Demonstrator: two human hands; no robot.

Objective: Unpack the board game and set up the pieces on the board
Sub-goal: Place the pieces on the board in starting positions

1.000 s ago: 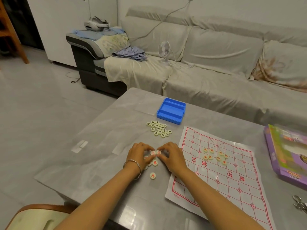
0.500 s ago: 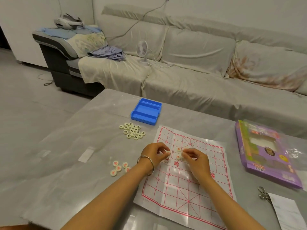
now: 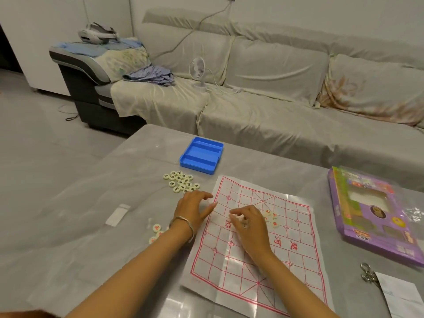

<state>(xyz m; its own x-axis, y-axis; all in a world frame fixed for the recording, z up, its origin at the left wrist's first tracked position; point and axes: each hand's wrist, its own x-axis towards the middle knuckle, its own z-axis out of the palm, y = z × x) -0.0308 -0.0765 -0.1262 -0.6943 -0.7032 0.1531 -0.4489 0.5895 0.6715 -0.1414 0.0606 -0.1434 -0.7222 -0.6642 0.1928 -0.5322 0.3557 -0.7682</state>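
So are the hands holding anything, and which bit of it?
The right hand grips pale game pieces in its curled fingertips over the board; where on them is too blurred to tell. The left hand holds nothing, fingers relaxed.

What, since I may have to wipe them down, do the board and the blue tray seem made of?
The board looks like a thin paper or plastic sheet: fold creases, slight sheen, printed red grid. The blue tray looks like moulded plastic: uniform colour, smooth glossy walls.
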